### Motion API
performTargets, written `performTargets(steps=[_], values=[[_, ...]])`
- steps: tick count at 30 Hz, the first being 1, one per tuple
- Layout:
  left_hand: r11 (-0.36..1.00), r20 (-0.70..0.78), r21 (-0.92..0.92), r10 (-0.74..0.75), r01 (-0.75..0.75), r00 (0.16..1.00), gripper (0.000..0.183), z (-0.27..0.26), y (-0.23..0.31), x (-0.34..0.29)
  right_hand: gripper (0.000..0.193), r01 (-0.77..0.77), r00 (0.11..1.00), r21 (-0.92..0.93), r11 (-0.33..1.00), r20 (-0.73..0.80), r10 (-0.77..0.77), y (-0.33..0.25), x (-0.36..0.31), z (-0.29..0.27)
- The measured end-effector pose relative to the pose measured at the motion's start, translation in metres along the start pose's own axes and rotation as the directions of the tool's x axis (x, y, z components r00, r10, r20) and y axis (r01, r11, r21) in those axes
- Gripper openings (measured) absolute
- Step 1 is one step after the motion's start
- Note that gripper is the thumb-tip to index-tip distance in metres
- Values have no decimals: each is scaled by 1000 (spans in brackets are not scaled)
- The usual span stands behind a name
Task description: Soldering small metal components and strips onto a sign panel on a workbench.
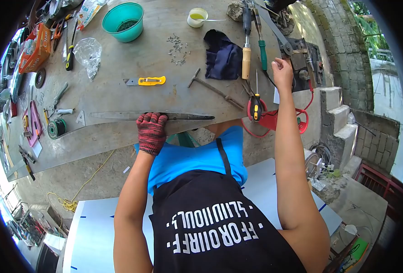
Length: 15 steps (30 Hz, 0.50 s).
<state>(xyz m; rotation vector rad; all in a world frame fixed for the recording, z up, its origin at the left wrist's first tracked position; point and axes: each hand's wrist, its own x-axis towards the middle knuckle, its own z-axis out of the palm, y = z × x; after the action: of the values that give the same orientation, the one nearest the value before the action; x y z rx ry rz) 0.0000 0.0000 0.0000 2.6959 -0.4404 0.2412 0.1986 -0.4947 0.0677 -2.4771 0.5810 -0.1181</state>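
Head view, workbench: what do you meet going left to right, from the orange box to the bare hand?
Orange box → crumpled clear plastic bag → teal plastic bowl → yellow-handled utility knife → scattered small metal screws → dark blue cloth → wooden-handled tool → green-handled screwdriver → bare right hand.

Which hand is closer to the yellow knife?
The left hand. It sits on the long metal strip, just below the yellow knife. The right hand is far off to the knife's right, by the table edge.
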Motion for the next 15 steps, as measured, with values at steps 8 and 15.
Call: performTargets(steps=[8, 15], values=[[1000, -23, 11, 17, -17, 1000, 31, 2, -1, -1, 58, 220, 975, -133, 966, 45, -216, 17, 52, 40], [1000, 15, 11, -22, 22, 1000, 29, -5, 4, 2, 49, 90, 989, -81, 993, 128, -79, 20, 60, 57]])
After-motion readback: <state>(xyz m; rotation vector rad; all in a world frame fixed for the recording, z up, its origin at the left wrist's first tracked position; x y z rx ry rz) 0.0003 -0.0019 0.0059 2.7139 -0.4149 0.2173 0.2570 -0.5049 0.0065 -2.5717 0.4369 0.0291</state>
